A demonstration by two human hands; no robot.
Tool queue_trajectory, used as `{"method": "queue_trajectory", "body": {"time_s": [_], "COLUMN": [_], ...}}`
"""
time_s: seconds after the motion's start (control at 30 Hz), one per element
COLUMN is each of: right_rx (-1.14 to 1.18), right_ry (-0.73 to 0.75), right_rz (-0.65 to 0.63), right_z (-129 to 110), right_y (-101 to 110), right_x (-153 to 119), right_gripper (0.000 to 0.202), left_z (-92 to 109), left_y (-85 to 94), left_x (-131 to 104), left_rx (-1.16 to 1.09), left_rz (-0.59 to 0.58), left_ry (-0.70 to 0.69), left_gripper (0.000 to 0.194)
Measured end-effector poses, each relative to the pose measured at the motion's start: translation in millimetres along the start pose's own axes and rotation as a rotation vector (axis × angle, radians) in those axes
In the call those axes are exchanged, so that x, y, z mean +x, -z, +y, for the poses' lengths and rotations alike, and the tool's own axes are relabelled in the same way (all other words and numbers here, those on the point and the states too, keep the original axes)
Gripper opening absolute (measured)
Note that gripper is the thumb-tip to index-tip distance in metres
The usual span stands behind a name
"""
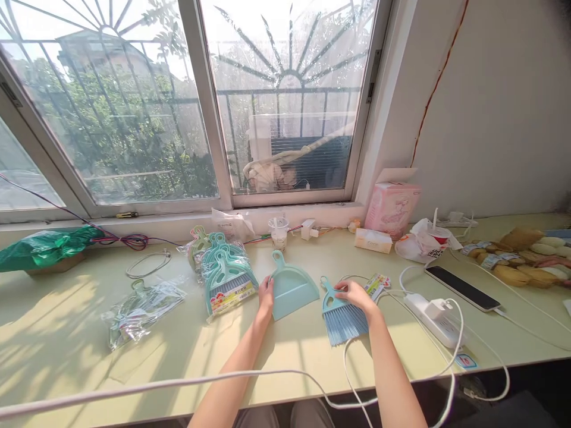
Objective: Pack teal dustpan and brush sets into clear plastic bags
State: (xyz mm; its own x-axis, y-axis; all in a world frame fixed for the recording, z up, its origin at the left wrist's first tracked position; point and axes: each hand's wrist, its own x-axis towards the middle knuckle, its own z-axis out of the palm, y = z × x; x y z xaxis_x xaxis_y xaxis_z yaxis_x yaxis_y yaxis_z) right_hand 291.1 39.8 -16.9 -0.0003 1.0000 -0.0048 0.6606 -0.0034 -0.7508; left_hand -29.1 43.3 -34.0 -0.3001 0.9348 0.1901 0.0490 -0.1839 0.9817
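Observation:
My left hand grips the left edge of a light teal dustpan, which lies on the table with its handle toward the window. To the right, my right hand has its fingers closed on the top of a small teal brush with blue bristles pointing toward me. Left of the dustpan lies a stack of packaged teal dustpan sets in clear plastic with a yellow label. A colourful card is just beyond my right hand.
A white power strip and a phone lie on the right, with cables crossing the table's front. A clear plastic package lies left. A cup, tissue pack and pink box stand near the window.

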Motion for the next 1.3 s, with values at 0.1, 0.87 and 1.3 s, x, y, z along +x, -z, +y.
{"method": "queue_trajectory", "body": {"time_s": [0.1,0.87,1.3], "right_rx": [0.112,0.017,0.353], "right_ry": [-0.007,0.246,0.078], "right_rz": [0.003,0.437,0.035], "right_z": [-3.2,-116.9,-106.1], "right_y": [1.2,-78.7,-76.0], "right_x": [-1.1,-7.2,-3.9], "right_gripper": [0.023,0.027,0.03], "left_z": [4.9,25.5,41.9], "left_y": [0.5,-6.5,2.5], "left_x": [-1.8,-15.2,-19.9], "left_rx": [0.008,-0.055,-0.009], "left_rz": [0.003,-0.379,-0.418], "left_ry": [0.022,-0.068,0.069], "left_gripper": [0.04,0.057,0.055]}}
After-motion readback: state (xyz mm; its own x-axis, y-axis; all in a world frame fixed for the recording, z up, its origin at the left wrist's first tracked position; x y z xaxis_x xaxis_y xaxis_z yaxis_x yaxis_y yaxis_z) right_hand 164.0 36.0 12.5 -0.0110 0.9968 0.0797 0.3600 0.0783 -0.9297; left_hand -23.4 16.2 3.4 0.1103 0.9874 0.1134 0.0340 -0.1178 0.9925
